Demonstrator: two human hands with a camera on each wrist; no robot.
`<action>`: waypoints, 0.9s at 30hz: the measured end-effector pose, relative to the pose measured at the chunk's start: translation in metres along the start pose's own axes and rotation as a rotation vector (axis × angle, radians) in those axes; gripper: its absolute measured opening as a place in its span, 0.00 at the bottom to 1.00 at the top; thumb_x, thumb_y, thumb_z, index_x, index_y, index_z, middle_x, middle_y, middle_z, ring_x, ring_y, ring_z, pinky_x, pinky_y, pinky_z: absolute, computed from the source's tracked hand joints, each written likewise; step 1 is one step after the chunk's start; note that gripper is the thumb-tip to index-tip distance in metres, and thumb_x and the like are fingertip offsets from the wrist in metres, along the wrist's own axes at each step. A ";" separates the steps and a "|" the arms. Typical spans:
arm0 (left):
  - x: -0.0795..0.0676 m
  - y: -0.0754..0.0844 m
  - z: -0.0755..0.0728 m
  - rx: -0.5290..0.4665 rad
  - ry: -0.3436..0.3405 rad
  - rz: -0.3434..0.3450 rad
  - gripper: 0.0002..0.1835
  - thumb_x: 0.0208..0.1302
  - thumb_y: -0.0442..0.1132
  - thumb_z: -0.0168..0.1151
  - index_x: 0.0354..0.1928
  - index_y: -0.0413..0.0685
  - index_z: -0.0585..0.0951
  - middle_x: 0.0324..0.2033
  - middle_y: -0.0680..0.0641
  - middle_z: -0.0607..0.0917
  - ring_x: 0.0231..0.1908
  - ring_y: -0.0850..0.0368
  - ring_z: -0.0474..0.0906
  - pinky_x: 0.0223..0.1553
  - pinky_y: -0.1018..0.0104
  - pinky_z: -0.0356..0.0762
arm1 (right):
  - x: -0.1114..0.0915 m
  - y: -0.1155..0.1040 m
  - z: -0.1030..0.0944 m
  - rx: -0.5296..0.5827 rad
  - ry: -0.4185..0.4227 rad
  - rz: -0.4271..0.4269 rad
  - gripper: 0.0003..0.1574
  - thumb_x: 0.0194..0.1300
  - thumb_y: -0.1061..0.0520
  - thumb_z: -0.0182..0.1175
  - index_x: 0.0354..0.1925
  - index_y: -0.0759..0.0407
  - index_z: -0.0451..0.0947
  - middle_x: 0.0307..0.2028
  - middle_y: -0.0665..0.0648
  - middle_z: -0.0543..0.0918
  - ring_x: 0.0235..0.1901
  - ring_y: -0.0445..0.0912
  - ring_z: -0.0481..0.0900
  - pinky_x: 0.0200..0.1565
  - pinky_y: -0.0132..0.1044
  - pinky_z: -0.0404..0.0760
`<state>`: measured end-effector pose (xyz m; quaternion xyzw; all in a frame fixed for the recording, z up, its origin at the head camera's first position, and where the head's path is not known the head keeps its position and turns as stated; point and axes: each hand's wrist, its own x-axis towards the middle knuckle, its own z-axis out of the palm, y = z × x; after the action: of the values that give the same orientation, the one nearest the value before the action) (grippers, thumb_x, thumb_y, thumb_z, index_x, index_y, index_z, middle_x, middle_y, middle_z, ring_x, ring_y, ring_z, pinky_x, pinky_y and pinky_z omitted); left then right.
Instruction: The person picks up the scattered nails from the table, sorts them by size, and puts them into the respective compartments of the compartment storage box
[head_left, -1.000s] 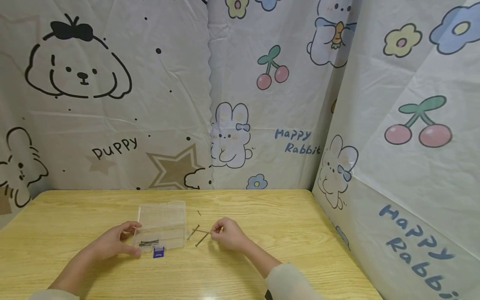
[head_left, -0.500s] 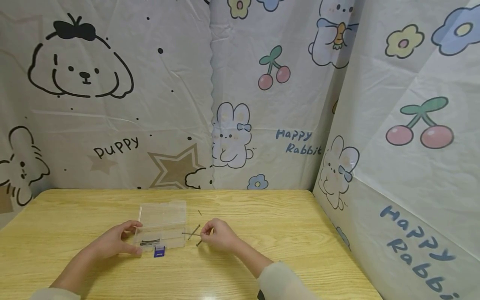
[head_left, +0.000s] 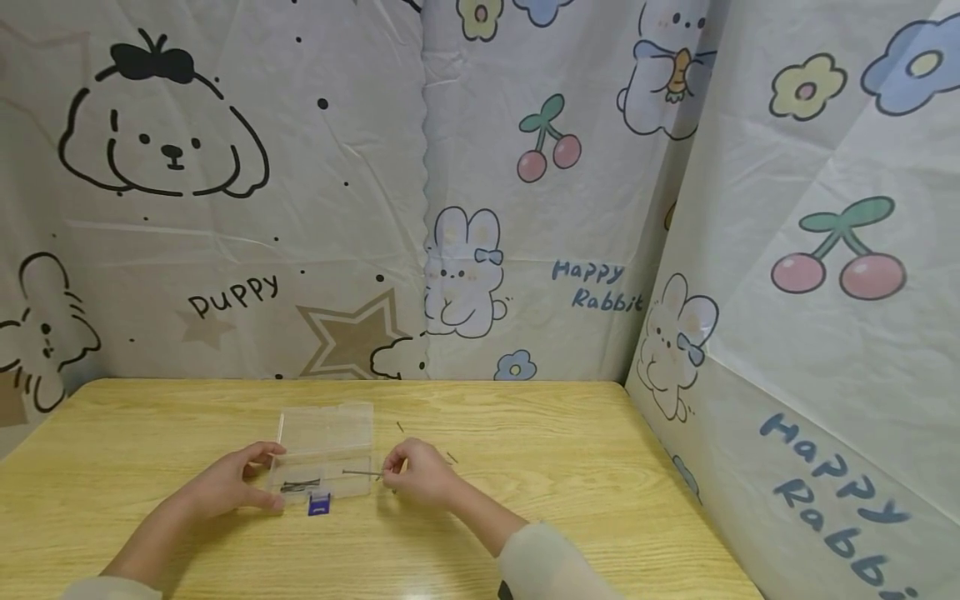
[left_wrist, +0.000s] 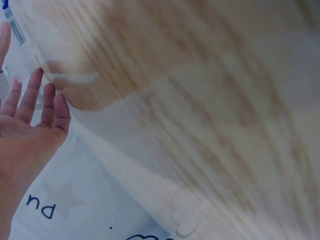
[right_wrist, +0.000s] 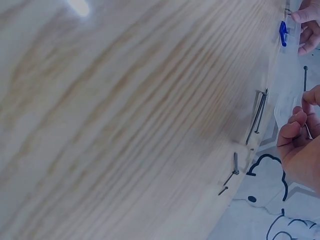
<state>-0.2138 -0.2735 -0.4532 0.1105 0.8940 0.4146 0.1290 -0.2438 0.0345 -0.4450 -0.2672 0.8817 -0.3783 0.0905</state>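
Long grey metal nail (head_left: 360, 472), pinched in my right hand (head_left: 417, 473), now reaches over the right part of the open clear plastic box (head_left: 327, 454); half a second ago only its end met the rim, so I judge the carrying nearly done. A small dark nail (head_left: 452, 457) has come into sight beyond; my left hand (head_left: 243, 478) holds the box.

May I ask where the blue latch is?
In the head view, the blue latch is on the near edge of the clear box, just right of the left hand.
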 end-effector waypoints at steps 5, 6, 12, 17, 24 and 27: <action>0.000 0.001 0.000 -0.009 -0.005 -0.006 0.45 0.48 0.49 0.73 0.63 0.35 0.62 0.57 0.27 0.68 0.52 0.32 0.69 0.48 0.46 0.74 | 0.003 -0.004 0.003 -0.055 -0.004 -0.024 0.03 0.60 0.60 0.59 0.30 0.56 0.80 0.30 0.46 0.73 0.28 0.34 0.65 0.30 0.25 0.67; 0.000 0.001 0.000 -0.012 -0.007 -0.006 0.45 0.48 0.48 0.73 0.63 0.35 0.62 0.57 0.26 0.68 0.52 0.31 0.69 0.48 0.46 0.74 | 0.004 -0.005 0.004 -0.063 -0.002 -0.025 0.03 0.59 0.60 0.59 0.29 0.56 0.80 0.29 0.46 0.73 0.28 0.34 0.65 0.30 0.25 0.67; 0.000 0.003 -0.001 -0.013 -0.010 -0.010 0.45 0.48 0.49 0.73 0.63 0.35 0.62 0.56 0.26 0.68 0.53 0.30 0.68 0.48 0.45 0.74 | 0.007 -0.011 0.008 -0.080 -0.007 -0.011 0.03 0.58 0.60 0.60 0.30 0.56 0.81 0.29 0.45 0.73 0.27 0.33 0.65 0.29 0.24 0.67; 0.000 0.002 -0.001 -0.006 -0.006 -0.010 0.45 0.48 0.49 0.73 0.63 0.35 0.62 0.56 0.27 0.68 0.52 0.31 0.69 0.49 0.44 0.73 | 0.010 -0.014 0.011 -0.114 -0.010 -0.015 0.02 0.57 0.60 0.60 0.29 0.56 0.81 0.29 0.45 0.73 0.27 0.32 0.66 0.31 0.23 0.68; 0.001 -0.001 0.000 -0.005 0.000 -0.009 0.45 0.47 0.49 0.73 0.63 0.36 0.63 0.56 0.27 0.69 0.52 0.34 0.70 0.49 0.46 0.74 | 0.019 -0.010 0.020 -0.087 -0.013 -0.012 0.04 0.57 0.63 0.60 0.29 0.59 0.82 0.24 0.45 0.77 0.22 0.33 0.68 0.27 0.23 0.70; 0.002 -0.003 0.000 -0.008 -0.004 -0.005 0.44 0.48 0.49 0.73 0.63 0.36 0.63 0.56 0.27 0.69 0.52 0.34 0.70 0.48 0.46 0.74 | 0.020 -0.009 0.023 -0.089 -0.018 -0.006 0.04 0.58 0.62 0.60 0.30 0.59 0.82 0.23 0.45 0.76 0.21 0.33 0.67 0.26 0.23 0.69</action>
<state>-0.2157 -0.2746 -0.4553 0.1085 0.8925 0.4174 0.1321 -0.2487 0.0041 -0.4534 -0.2769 0.8961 -0.3364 0.0851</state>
